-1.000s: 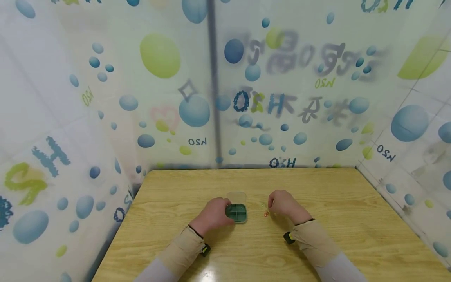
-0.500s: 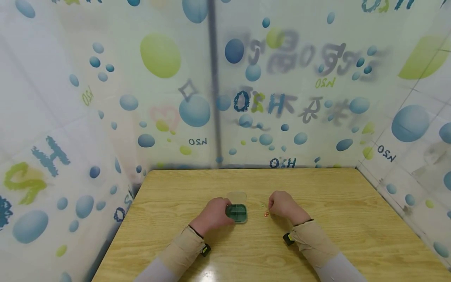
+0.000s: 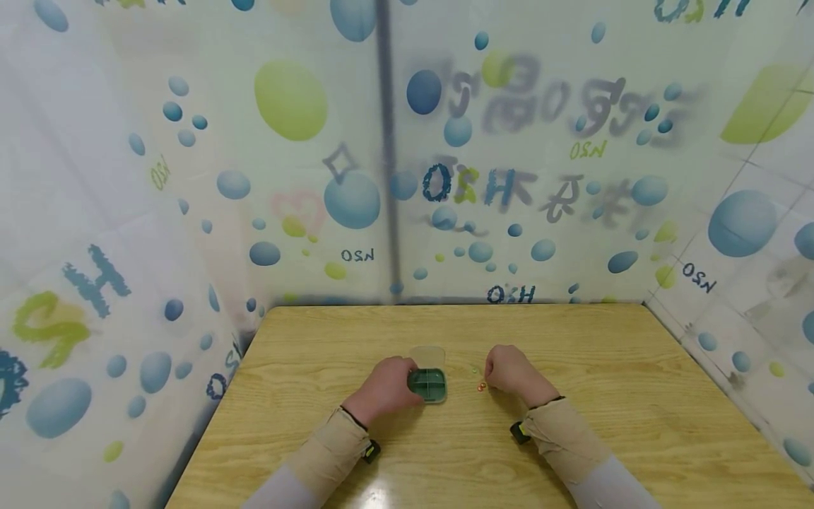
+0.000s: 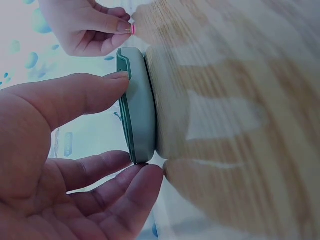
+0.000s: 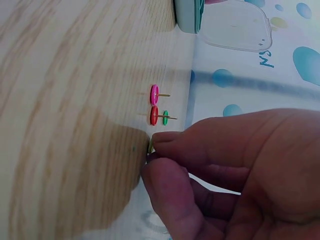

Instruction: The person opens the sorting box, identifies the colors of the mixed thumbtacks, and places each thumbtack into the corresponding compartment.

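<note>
A small green box (image 3: pixel 427 386) with compartments stands on the table, its clear lid (image 3: pixel 429 355) swung back. My left hand (image 3: pixel 384 387) grips it from the left, thumb on one side and fingers on the other. To the right, my right hand (image 3: pixel 514 371) is down at the tabletop. In the right wrist view, its thumb and forefinger pinch a yellow-green thumbtack (image 5: pixel 151 146), mostly hidden by the fingertips. Beside them a pink thumbtack (image 5: pixel 154 95), a red thumbtack (image 5: pixel 154 115) and a green thumbtack (image 5: pixel 165 118) rest on their heads, points up.
The wooden table (image 3: pixel 305 339) reaches back to a curtain (image 3: pixel 509 254) printed with blue and green dots. The thumbtacks lie between the box and my right hand. A dark wrist device (image 3: pixel 521 432) sits under my right wrist.
</note>
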{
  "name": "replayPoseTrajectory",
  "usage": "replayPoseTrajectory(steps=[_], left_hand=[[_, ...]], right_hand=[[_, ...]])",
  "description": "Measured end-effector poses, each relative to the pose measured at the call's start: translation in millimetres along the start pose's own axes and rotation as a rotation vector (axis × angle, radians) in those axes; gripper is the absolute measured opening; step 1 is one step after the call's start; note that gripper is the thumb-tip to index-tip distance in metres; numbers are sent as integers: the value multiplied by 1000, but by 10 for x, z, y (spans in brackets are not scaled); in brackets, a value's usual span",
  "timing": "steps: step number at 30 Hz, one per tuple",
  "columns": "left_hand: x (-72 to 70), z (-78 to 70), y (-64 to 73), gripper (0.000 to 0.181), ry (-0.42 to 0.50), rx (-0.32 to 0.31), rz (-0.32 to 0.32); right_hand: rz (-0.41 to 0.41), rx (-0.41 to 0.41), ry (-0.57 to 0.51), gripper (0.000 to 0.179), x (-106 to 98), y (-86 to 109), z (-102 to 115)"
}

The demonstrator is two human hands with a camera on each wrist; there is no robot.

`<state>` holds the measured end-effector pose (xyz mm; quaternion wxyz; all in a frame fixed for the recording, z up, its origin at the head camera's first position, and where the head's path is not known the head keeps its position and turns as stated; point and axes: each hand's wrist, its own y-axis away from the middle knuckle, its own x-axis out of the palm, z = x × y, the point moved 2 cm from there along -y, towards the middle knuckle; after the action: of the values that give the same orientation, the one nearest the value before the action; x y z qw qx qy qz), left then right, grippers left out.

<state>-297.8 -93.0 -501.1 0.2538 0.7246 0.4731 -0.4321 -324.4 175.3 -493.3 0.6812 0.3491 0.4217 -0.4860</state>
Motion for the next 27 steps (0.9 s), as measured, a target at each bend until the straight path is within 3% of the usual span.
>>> replayPoseTrajectory(steps=[14, 27], left_hand=[[-18, -20, 5, 48, 3, -13, 8], [-17, -24, 15, 48, 5, -11, 11]], right_hand=[[-10, 19, 9, 35, 5, -4, 15], [-24, -31, 26, 50, 5, -7, 17]])
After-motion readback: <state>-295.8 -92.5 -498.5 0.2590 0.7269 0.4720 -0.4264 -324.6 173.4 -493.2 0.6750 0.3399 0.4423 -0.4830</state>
